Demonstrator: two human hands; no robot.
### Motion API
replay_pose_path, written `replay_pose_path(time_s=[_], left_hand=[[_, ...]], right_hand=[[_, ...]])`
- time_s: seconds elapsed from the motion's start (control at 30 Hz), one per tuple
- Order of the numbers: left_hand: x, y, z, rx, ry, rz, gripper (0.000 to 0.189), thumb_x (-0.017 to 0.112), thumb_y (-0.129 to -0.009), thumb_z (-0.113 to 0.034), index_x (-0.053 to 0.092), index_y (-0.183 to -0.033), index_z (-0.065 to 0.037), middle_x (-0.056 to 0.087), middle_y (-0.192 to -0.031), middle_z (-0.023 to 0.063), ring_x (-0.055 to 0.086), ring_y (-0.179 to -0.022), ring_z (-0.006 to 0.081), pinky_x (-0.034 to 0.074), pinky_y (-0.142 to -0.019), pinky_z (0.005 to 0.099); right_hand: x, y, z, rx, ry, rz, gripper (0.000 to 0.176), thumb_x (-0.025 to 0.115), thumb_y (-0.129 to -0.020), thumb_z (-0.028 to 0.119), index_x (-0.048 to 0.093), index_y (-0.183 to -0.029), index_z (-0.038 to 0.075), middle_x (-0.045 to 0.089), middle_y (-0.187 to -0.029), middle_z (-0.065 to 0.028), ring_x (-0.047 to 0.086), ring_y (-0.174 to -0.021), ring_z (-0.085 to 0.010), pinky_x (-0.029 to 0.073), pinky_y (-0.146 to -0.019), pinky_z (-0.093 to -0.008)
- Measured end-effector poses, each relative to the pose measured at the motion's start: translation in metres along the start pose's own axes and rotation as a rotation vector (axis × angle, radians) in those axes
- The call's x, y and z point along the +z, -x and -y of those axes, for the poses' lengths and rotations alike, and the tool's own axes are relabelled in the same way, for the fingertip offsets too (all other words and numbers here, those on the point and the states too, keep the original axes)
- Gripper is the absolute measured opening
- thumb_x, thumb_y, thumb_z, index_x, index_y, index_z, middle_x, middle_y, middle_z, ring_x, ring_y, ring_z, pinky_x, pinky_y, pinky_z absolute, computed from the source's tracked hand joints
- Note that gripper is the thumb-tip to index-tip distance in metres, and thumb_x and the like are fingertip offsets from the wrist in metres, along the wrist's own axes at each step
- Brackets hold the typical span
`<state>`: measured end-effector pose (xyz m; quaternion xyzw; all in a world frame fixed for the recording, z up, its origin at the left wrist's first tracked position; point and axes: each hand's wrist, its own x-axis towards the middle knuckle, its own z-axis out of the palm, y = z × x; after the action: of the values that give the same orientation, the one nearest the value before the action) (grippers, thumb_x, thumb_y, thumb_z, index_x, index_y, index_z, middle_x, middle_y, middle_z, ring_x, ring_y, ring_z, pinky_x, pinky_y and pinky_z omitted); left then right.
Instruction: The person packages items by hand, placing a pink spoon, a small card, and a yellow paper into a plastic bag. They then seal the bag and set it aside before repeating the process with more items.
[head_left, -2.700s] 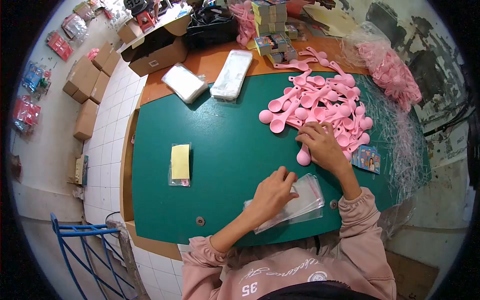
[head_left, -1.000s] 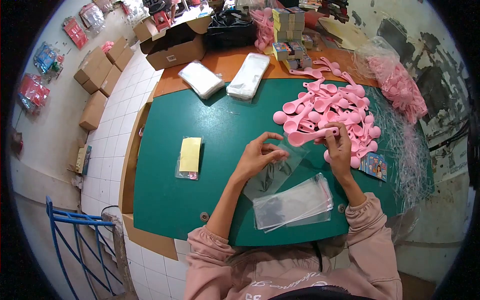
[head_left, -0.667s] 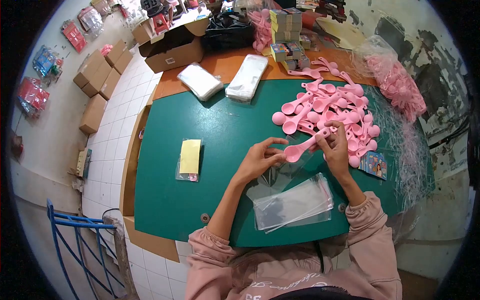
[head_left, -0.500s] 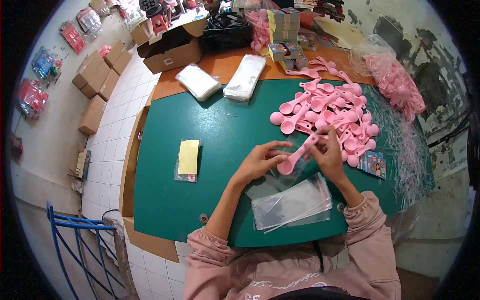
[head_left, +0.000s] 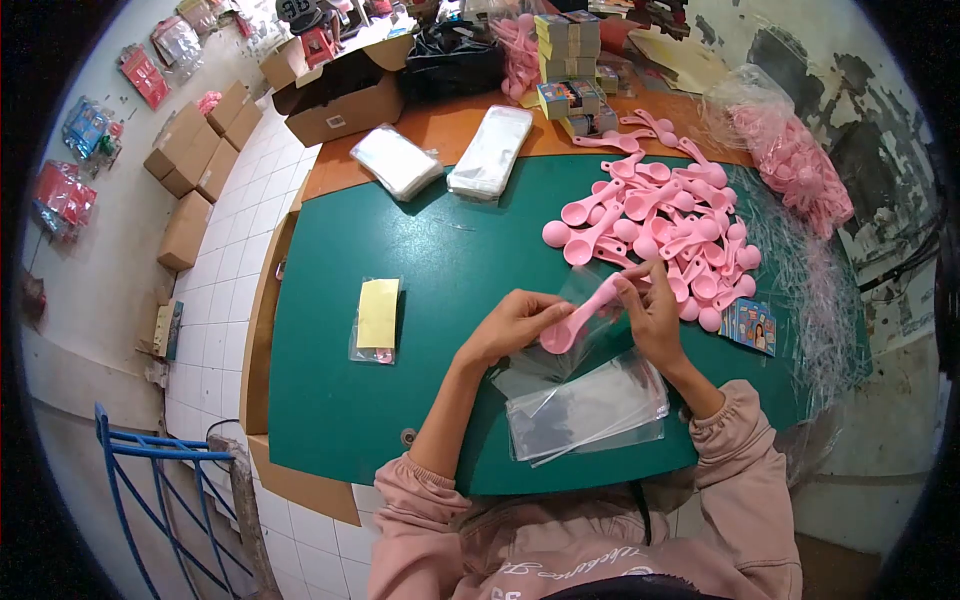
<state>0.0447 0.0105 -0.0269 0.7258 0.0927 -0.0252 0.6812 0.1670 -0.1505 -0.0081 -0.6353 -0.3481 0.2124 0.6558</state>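
My right hand [head_left: 648, 312] pinches the handle of a pink measuring spoon [head_left: 562, 338], whose bowl points down toward my left hand. The fingers of my left hand [head_left: 520, 325] are closed on a clear plastic bag [head_left: 532, 372], and the spoon's bowl overlaps the bag there. Below both hands lies a loose stack of clear plastic bags [head_left: 590, 408]. Just beyond my right hand spreads a heap of pink measuring spoons [head_left: 660, 205]. Printed cards [head_left: 748, 328] rest to the right of that hand.
On the green table [head_left: 330, 400], a filled bag with a yellow card [head_left: 377, 315] lies at left. Two bundles of clear bags [head_left: 395, 162] sit farther back. Card stacks [head_left: 570, 60], a bag of pink spoons [head_left: 790, 170] and an open carton [head_left: 345, 100] stand around the far edge.
The spoon has shifted down and left, its bowl now close by my left fingers. My left fingers have closed from a spread pose onto the bag.
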Motion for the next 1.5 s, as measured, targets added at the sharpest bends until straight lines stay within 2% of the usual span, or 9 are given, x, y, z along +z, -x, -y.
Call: replay_pose_path(time_s=[0.13,0.3,0.53,0.73,0.9,0.97,1.03,1.4,1.5], left_hand=[[0.0,-0.005,0.008,-0.049,0.134,-0.119,0.033,0.049,-0.09,-0.026,0.062,-0.095,0.004,0.062,-0.081,0.0041,0.055,-0.071,0.007,0.045,-0.062,0.0202],[0.002,0.003,-0.012,0.023,0.355,-0.124,0.031,0.048,-0.091,-0.023,0.062,-0.094,0.005,0.063,-0.081,0.0057,0.057,-0.07,0.0064,0.046,-0.061,0.0185],[-0.005,0.003,-0.002,0.02,0.206,-0.076,0.03,0.048,-0.091,-0.022,0.06,-0.103,0.003,0.062,-0.08,0.0023,0.055,-0.069,0.0041,0.044,-0.059,0.0167],[-0.01,0.009,-0.009,0.013,0.305,-0.008,0.032,0.049,-0.09,-0.024,0.058,-0.106,0.003,0.063,-0.087,0.0077,0.057,-0.073,0.0061,0.047,-0.064,0.0183],[-0.015,0.012,-0.013,-0.003,0.33,-0.007,0.034,0.047,-0.091,-0.025,0.057,-0.108,0.004,0.064,-0.092,0.0134,0.06,-0.078,0.0091,0.049,-0.067,0.02],[-0.019,0.011,-0.01,0.002,0.329,-0.007,0.035,0.044,-0.092,-0.024,0.055,-0.109,0.005,0.064,-0.092,0.0144,0.061,-0.078,0.0109,0.05,-0.067,0.0205],[-0.023,0.012,-0.011,-0.013,0.367,-0.002,0.035,0.042,-0.093,-0.024,0.055,-0.11,0.005,0.064,-0.092,0.0147,0.062,-0.077,0.0115,0.05,-0.066,0.0209],[-0.023,0.014,-0.009,0.0,0.343,0.05,0.036,0.041,-0.093,-0.024,0.056,-0.107,0.005,0.064,-0.093,0.0153,0.062,-0.078,0.0134,0.05,-0.068,0.0211],[-0.02,0.013,-0.006,0.006,0.389,0.048,0.034,0.043,-0.093,-0.025,0.059,-0.103,0.003,0.065,-0.089,0.0103,0.046,-0.058,0.0002,0.034,-0.048,0.0138]], right_hand=[[-0.002,0.003,-0.002,-0.093,0.103,0.189,0.033,0.044,-0.092,0.031,0.047,-0.1,-0.001,0.059,-0.093,-0.0139,0.059,-0.08,-0.0179,0.046,-0.067,-0.0272],[0.0,0.002,-0.004,-0.193,0.181,0.484,0.046,0.047,-0.087,0.043,0.055,-0.105,0.001,0.038,-0.13,-0.0218,0.038,-0.121,-0.0303,0.031,-0.096,-0.0382],[-0.001,0.0,0.002,-0.179,0.16,0.542,0.039,0.056,-0.083,0.038,0.058,-0.101,0.004,0.039,-0.13,-0.02,0.04,-0.119,-0.0304,0.033,-0.095,-0.0402],[-0.009,-0.005,-0.002,-0.138,0.125,0.472,0.021,0.057,-0.082,0.02,0.062,-0.098,0.007,0.054,-0.109,-0.0134,0.048,-0.108,-0.0245,0.04,-0.087,-0.0341],[-0.095,-0.01,0.047,-0.062,0.555,0.04,0.023,0.057,-0.081,0.013,0.058,-0.1,0.001,0.059,-0.094,-0.0087,0.056,-0.088,-0.016,0.045,-0.073,-0.0292],[-0.155,0.014,0.045,0.043,1.084,-0.34,0.029,0.054,-0.083,0.023,0.057,-0.101,-0.001,0.057,-0.095,-0.0191,0.057,-0.087,-0.0305,0.044,-0.074,-0.0399],[-0.189,0.04,0.029,0.56,1.629,-0.42,0.038,0.055,-0.081,0.032,0.058,-0.098,-0.002,0.057,-0.094,-0.0228,0.055,-0.087,-0.0366,0.043,-0.074,-0.0445],[-0.211,0.062,-0.004,0.494,1.313,-0.539,0.042,0.066,-0.07,0.023,0.057,-0.1,-0.005,0.061,-0.084,-0.0199,0.059,-0.084,-0.0334,0.044,-0.07,-0.0418],[-0.222,0.059,-0.013,0.517,1.164,-0.523,0.043,0.065,-0.07,0.02,0.057,-0.106,-0.003,0.061,-0.086,-0.0175,0.058,-0.084,-0.0302,0.044,-0.071,-0.0396]])
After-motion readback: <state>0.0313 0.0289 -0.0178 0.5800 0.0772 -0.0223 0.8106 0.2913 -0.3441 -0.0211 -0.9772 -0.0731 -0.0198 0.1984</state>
